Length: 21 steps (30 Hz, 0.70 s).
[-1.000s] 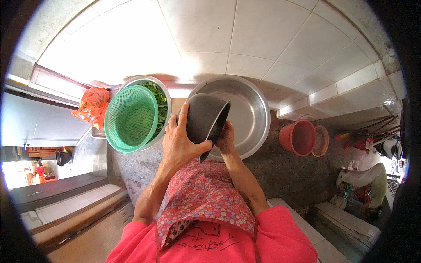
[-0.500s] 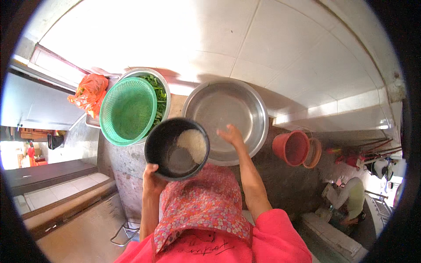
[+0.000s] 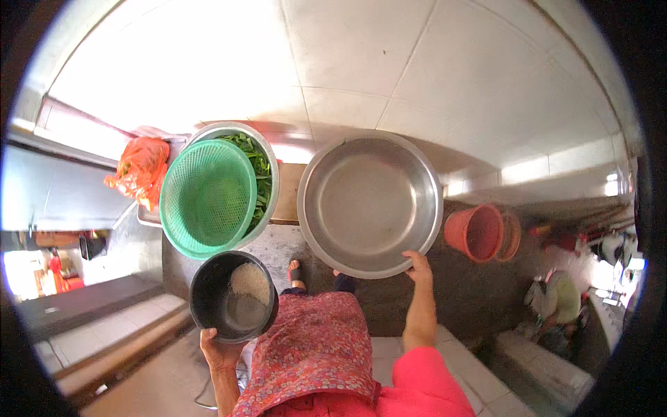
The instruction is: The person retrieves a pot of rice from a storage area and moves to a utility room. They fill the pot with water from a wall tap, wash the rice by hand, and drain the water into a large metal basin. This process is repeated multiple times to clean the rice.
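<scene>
My left hand (image 3: 221, 353) grips the near rim of a round black pot (image 3: 208, 316), tilted so its inside shows. A mound of white rice (image 3: 251, 283) lies against one side of the pot, with greyish bare bottom beside it. On the right, my right hand (image 3: 419, 268) has its fingers curled over the near right rim of a wide metal basin (image 3: 368, 194). Nothing lies in that basin. Some fingers of both hands are hidden behind the rims.
A green plastic colander (image 3: 208, 198) rests in another metal basin over green leafy vegetables (image 3: 260, 177). An orange plastic bag (image 3: 142, 167) sits at far left. Red buckets (image 3: 474, 233) stand to the right. Another person (image 3: 561, 295) crouches at far right. My foot (image 3: 297, 271) shows below the basins.
My left hand has brought the black pot left and nearer to me. My right hand, earlier stretched over the big basin with fingers spread, now holds its near rim.
</scene>
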### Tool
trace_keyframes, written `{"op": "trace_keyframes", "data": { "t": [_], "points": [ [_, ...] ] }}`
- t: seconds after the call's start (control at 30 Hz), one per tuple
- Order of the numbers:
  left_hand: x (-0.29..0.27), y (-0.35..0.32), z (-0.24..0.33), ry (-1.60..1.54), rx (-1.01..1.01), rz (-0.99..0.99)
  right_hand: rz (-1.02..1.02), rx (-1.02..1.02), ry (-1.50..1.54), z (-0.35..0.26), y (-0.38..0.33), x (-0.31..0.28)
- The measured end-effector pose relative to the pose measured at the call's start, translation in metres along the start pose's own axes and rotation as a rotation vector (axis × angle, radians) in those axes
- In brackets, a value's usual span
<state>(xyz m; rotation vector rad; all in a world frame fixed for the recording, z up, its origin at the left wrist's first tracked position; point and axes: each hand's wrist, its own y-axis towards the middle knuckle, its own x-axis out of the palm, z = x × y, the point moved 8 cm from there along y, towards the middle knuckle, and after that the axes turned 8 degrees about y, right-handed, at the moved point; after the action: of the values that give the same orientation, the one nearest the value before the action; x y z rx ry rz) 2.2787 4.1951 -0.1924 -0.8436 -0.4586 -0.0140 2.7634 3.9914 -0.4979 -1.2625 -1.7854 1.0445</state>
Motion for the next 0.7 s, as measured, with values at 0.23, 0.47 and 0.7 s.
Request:
{"op": "trace_keyframes", "data": {
  "t": [0.23,0.47,0.7],
  "points": [
    [-0.039,0.041,0.035,0.161,-0.013,-0.104,-0.14,-0.032,0.042,0.027,-0.073,0.033],
    [-0.014,0.061,0.067,0.31,0.089,-0.107,0.054,-0.092,0.489,0.078,-0.16,0.024],
    [0.049,0.055,0.033,0.313,0.19,-0.004,0.008,-0.165,0.546,0.111,-0.168,-0.016]
  ]
}}
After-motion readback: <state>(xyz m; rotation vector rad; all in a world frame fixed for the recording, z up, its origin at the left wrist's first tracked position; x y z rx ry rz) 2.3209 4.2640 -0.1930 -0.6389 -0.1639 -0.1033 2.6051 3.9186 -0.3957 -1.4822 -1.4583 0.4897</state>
